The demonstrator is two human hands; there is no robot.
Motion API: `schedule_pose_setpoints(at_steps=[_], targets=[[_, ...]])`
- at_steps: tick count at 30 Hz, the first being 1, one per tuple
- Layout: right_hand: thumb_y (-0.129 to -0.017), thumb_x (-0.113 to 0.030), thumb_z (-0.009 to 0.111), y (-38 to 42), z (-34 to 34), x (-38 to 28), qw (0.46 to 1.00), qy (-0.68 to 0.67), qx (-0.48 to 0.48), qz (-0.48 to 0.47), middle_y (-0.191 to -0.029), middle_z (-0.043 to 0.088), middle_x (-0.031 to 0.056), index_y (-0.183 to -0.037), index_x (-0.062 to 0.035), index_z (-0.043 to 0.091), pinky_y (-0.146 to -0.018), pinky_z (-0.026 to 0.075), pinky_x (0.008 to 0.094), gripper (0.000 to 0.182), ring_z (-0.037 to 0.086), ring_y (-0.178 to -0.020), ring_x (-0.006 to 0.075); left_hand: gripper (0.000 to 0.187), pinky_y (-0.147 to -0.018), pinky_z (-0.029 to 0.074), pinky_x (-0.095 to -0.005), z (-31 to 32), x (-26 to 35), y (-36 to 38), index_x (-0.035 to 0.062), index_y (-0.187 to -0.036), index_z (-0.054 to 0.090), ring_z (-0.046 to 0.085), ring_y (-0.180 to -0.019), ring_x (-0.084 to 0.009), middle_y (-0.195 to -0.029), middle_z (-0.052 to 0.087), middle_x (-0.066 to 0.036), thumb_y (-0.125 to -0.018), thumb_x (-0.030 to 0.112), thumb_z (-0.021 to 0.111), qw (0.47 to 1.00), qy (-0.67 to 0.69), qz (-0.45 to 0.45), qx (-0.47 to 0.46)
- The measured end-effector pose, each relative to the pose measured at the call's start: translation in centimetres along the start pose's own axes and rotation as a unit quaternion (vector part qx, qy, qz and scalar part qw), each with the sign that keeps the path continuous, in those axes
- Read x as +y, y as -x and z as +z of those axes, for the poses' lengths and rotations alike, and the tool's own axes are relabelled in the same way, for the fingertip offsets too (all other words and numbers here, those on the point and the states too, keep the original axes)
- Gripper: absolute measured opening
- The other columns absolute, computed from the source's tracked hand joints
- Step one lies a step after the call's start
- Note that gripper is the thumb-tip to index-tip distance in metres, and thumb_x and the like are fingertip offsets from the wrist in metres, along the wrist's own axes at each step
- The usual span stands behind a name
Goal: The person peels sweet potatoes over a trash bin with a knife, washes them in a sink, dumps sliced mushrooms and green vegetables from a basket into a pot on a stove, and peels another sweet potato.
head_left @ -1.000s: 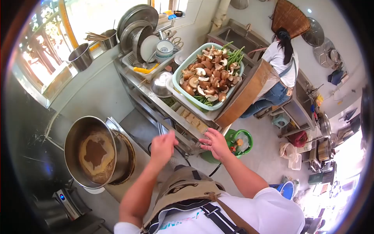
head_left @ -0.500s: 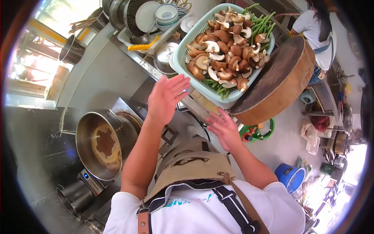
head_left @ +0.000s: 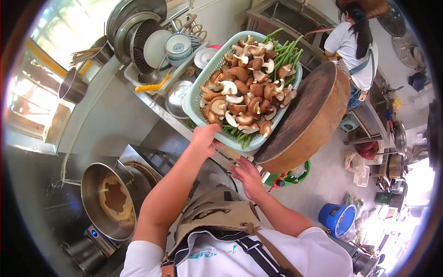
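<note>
A pale green plastic basket (head_left: 197, 97) stands in front of me, heaped with cut brown mushrooms (head_left: 240, 74). Green beans (head_left: 288, 55) show at its far right corner, and more lie under the mushrooms at the near edge. My left hand (head_left: 205, 140) is closed on the basket's near left rim, its fingers curled and partly hidden. Just below the near edge, my right hand (head_left: 247, 177) is open with fingers apart and nothing in it. A thick round chopping block (head_left: 309, 111) sits right beside the basket.
At left, a large steel pot (head_left: 87, 198) holds brown residue. Bowls (head_left: 178, 46), plates and a yellow-handled ladle (head_left: 152, 87) crowd the rack behind. On the floor are a green basin (head_left: 302, 171) and a blue bucket (head_left: 337, 218). A co-worker (head_left: 355, 55) stands at far right.
My left hand has gone from open in the air to gripping the basket's rim. My right hand remains open below the basket. The view has shifted, showing more of the co-worker.
</note>
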State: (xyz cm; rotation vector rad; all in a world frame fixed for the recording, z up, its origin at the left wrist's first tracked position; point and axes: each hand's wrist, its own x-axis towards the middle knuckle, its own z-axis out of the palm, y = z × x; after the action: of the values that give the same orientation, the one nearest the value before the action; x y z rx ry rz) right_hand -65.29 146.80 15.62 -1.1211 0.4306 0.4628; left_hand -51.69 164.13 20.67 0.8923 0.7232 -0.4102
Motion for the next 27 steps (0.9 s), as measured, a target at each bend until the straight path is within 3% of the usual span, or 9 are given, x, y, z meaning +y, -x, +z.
schedule_pose_setpoints(at_steps=[9,10,12,14,15,16,18,21,27], targets=[[-0.097,-0.024,0.052,-3.0,0.8,-0.3,0.975,-0.221,-0.006,0.016,-0.113,0.063,0.0153,-0.121,-0.0026,0.054,-0.087,0.048,0.0387,0.033,0.062,-0.102,0.0287,0.012,-0.060,0.055,-0.0404,-0.4,4.7,1.5,-0.0055,-0.085,0.056,0.059,-0.065,-0.0266,-0.084,0.057,-0.014,-0.073,-0.005,0.057,0.997,-0.032,0.068,0.035],[-0.097,-0.029,0.049,-4.1,0.3,0.5,0.965,-0.254,-0.057,-0.004,-0.117,0.063,0.0156,-0.117,-0.0054,0.058,-0.088,0.047,0.0402,0.032,0.060,-0.105,0.0296,0.012,-0.064,0.055,-0.0415,0.1,4.8,2.2,-0.0045,-0.086,0.057,0.061,-0.072,-0.0261,-0.085,0.057,-0.013,-0.075,-0.002,0.060,0.997,-0.001,0.075,0.028],[-0.099,-0.034,0.045,-6.7,0.2,1.6,0.835,-0.483,-0.262,-0.027,-0.129,0.058,0.0153,-0.126,-0.0044,0.055,-0.102,0.041,0.0449,0.042,0.052,-0.120,0.0320,0.015,-0.068,0.055,-0.0425,-2.5,3.1,-0.1,0.0019,-0.092,0.062,0.063,-0.080,-0.0252,-0.088,0.059,-0.012,-0.078,0.007,0.064,0.998,-0.011,0.051,-0.026],[-0.099,-0.037,0.042,-5.6,4.0,-2.3,0.822,-0.483,-0.299,-0.038,-0.149,0.040,0.0183,-0.144,-0.0022,0.039,-0.117,0.023,0.0530,0.057,0.037,-0.137,0.0372,0.022,-0.063,0.053,-0.0422,-2.2,4.1,1.8,0.0006,-0.093,0.062,0.063,-0.079,-0.0256,-0.088,0.061,-0.012,-0.073,0.006,0.066,0.992,-0.081,0.076,0.053],[-0.099,-0.037,0.042,-5.3,6.5,-4.5,0.864,-0.449,-0.220,-0.056,-0.152,0.035,0.0183,-0.146,-0.0017,0.035,-0.117,0.022,0.0539,0.059,0.035,-0.138,0.0383,0.025,-0.061,0.052,-0.0420,-1.2,4.9,3.5,0.0000,-0.094,0.063,0.063,-0.079,-0.0258,-0.088,0.061,-0.013,-0.070,0.005,0.067,0.985,-0.113,0.082,0.099],[-0.098,-0.036,0.043,-9.2,3.7,-2.8,0.842,-0.408,-0.331,-0.121,-0.152,0.035,0.0182,-0.145,-0.0007,0.036,-0.118,0.022,0.0527,0.059,0.035,-0.139,0.0365,0.028,-0.058,0.051,-0.0419,-0.2,5.8,4.5,-0.0007,-0.095,0.063,0.063,-0.078,-0.0260,-0.087,0.062,-0.013,-0.067,0.005,0.068,0.981,-0.125,0.081,0.126],[-0.097,-0.036,0.047,-10.3,4.3,-3.8,0.913,-0.375,-0.038,-0.158,-0.154,0.033,0.0134,-0.146,-0.0043,0.035,-0.118,0.022,0.0523,0.060,0.034,-0.140,0.0344,0.020,-0.050,0.048,-0.0451,-1.0,5.8,6.2,-0.0058,-0.090,0.059,0.061,-0.068,-0.0280,-0.080,0.057,-0.015,-0.072,0.001,0.061,0.983,-0.085,0.124,0.109],[-0.096,-0.035,0.050,-9.9,4.8,-4.2,0.911,-0.288,-0.005,-0.295,-0.153,0.033,0.0113,-0.147,-0.0086,0.033,-0.116,0.024,0.0526,0.060,0.035,-0.138,0.0339,0.015,-0.047,0.047,-0.0451,-1.7,4.5,7.9,-0.0068,-0.085,0.057,0.060,-0.067,-0.0295,-0.077,0.057,-0.016,-0.071,-0.002,0.058,0.984,-0.020,0.157,0.081],[-0.097,-0.035,0.051,-6.6,7.5,-8.9,0.934,-0.211,-0.045,-0.284,-0.143,0.042,0.0138,-0.144,-0.0072,0.038,-0.107,0.034,0.0492,0.056,0.044,-0.127,0.0331,0.036,-0.049,0.044,-0.0415,-3.3,6.3,18.1,-0.0040,-0.102,0.046,0.054,-0.066,-0.0277,-0.084,0.050,-0.016,-0.069,0.002,0.059,0.980,0.002,0.182,0.081]])
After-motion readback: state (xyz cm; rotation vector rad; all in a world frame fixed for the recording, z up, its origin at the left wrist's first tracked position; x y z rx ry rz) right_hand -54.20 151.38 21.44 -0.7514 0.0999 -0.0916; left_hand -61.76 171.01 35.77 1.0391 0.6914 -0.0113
